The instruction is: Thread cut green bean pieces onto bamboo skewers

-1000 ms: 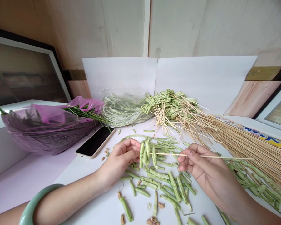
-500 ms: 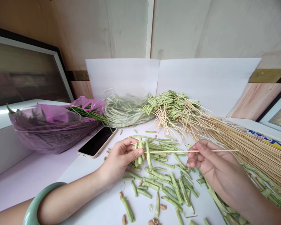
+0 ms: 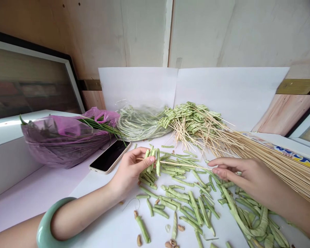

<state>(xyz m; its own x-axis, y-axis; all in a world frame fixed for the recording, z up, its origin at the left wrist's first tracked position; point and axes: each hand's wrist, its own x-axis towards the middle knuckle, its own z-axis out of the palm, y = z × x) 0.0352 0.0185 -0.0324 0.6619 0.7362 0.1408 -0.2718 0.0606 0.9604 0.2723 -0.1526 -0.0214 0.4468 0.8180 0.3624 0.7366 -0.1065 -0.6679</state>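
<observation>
My left hand point(image 3: 134, 163) is closed around several short green bean pieces point(image 3: 151, 159) lined up side by side on a thin bamboo skewer point(image 3: 184, 165). The skewer passes through the pieces, and a bit of it shows left of them, between my fingers. At its right end my right hand point(image 3: 236, 170) pinches the skewer between thumb and fingers. Beneath both hands, many cut bean pieces point(image 3: 174, 198) lie scattered on the white surface, with a few loose brown beans point(image 3: 181, 228) among them.
Bean skewers point(image 3: 188, 115) are piled at the back, beside a bundle of bare skewers point(image 3: 271, 162) on the right. A clear bag of beans point(image 3: 139, 124), a purple bag of greens point(image 3: 64, 144) and a phone point(image 3: 110, 156) stand to the left. Longer beans point(image 3: 250, 215) lie at right front.
The skewer has slid left through the bean pieces. My right hand has shifted its grip from partway along the skewer to its right end. The view has shifted slightly.
</observation>
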